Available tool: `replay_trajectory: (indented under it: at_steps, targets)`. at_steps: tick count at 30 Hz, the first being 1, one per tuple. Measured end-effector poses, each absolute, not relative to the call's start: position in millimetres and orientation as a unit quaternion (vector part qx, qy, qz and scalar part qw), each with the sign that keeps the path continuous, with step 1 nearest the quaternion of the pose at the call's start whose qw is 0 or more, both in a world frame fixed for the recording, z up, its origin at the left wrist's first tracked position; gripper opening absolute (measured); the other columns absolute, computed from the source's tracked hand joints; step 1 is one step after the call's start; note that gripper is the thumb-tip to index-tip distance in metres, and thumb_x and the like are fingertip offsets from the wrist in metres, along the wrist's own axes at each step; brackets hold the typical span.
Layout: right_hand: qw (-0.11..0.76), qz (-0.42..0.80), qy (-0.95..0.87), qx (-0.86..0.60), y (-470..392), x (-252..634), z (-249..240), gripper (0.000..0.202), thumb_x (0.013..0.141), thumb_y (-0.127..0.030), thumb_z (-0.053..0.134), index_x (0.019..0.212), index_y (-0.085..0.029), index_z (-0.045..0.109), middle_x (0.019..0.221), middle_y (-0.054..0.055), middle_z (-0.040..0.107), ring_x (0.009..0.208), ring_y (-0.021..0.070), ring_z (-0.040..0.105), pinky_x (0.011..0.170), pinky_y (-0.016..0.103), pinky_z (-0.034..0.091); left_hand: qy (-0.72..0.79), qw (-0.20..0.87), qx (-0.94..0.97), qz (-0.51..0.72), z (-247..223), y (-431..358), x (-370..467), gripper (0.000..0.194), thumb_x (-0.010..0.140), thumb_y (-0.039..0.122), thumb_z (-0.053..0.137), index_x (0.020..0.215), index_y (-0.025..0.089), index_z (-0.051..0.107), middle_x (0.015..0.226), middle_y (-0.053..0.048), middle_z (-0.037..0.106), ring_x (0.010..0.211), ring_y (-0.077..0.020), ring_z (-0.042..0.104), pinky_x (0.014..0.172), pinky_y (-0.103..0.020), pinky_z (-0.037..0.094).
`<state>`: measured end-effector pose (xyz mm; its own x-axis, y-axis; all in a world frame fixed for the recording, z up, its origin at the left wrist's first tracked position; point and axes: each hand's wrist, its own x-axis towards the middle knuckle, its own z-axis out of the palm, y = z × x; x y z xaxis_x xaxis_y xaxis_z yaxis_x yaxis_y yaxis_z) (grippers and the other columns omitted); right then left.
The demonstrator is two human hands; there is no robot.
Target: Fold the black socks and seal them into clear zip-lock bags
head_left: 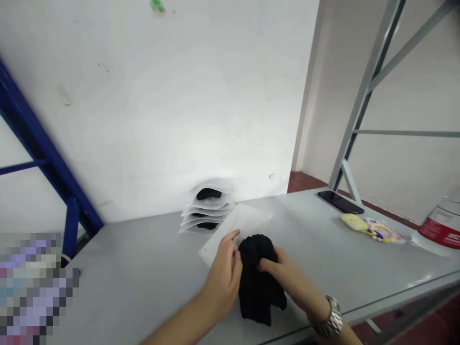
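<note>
A folded piece of black cloth (pixel 256 282) is held up over the near part of the table, its lower end hanging loose. My right hand (pixel 278 268) grips its right side, thumb in front and fingers mostly hidden behind. At the left edge of the cloth, my left hand (pixel 228 263) is closed on it, with the thumb against the fabric and the index finger pointing away. Just beyond both hands lies a frosted plastic bag (pixel 215 242), flat and partly covered by the hand and cloth.
Several frosted bags with black items inside form a stack (pixel 206 211) against the white board (pixel 187 96). To the right lie a phone (pixel 339 201), a yellow case (pixel 354 222) and a bottle with a red label (pixel 440 227). A blue frame (pixel 46 139) stands left.
</note>
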<state>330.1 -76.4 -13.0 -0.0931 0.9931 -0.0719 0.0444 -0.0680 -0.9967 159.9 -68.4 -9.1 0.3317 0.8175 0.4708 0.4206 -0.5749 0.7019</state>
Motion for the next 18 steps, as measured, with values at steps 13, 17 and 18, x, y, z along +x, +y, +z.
replay_trajectory:
  at_steps: [13, 17, 18]
  targets:
    - [0.572, 0.546, -0.427, -0.438, -64.9, 321.8, -10.8, 0.032, 0.073, -0.036, 0.065, 0.099, -0.017, 0.062, 0.089, 0.006, 0.07, 0.075, 0.0185, 0.064, 0.07, 0.028, 0.05, 0.282, 0.04, 0.918, 0.278, -17.2, -84.5, 168.7, 0.013, 0.083, 0.006, 0.043, 0.087, 0.015, 0.052, 0.15, -0.019, 0.021, 0.138, -0.0364, 0.012, 0.108, -0.057, 0.025]
    - [0.602, 0.593, -0.383, -0.372, -66.8, 306.5, -18.9, 0.039, 0.077, -0.038, 0.062, 0.112, -0.021, 0.057, 0.113, 0.009, 0.065, 0.095, 0.0212, 0.064, 0.088, 0.036, 0.048, 0.297, 0.035, 0.903, 0.309, -18.8, -82.2, 168.6, 0.013, 0.086, 0.009, 0.04, 0.085, 0.015, 0.051, 0.148, -0.022, 0.023, 0.138, -0.0375, 0.013, 0.106, -0.063, 0.023]
    - [0.589, 0.607, -0.388, -0.367, -67.2, 302.6, -21.8, 0.042, 0.078, -0.038, 0.062, 0.116, -0.022, 0.054, 0.116, 0.008, 0.063, 0.099, 0.0221, 0.063, 0.088, 0.038, 0.048, 0.325, 0.051, 0.884, 0.333, -16.5, -80.0, 166.7, 0.014, 0.088, 0.01, 0.038, 0.085, 0.015, 0.05, 0.148, -0.022, 0.024, 0.138, -0.0354, 0.016, 0.106, -0.061, 0.025]
